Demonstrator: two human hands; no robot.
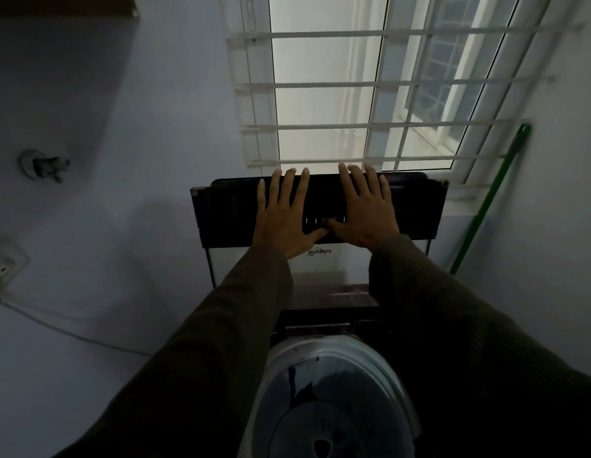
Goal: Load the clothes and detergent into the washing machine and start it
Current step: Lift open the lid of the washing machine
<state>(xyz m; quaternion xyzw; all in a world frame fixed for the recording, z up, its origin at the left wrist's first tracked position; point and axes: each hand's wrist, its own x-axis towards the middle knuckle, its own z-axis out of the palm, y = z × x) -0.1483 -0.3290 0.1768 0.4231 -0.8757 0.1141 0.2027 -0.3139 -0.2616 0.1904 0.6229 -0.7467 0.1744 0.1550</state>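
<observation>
The left hand [284, 214] and the right hand [366, 209] are being pressed flat, side by side, against the dark raised lid [221, 213] of the washing machine [323, 305]. The fingers are being kept straight and spread, with nothing gripped, and the thumbs are touching in the middle. The lid is standing upright on the far side, before the barred window [327, 104]. The open drum [320, 350] is lying near, below the hands and between the sleeves [221, 342]; its contents cannot be told in the dimness. A green stick [485, 206] is leaning on the right, and a tap [44, 165] is seen on the left wall.
</observation>
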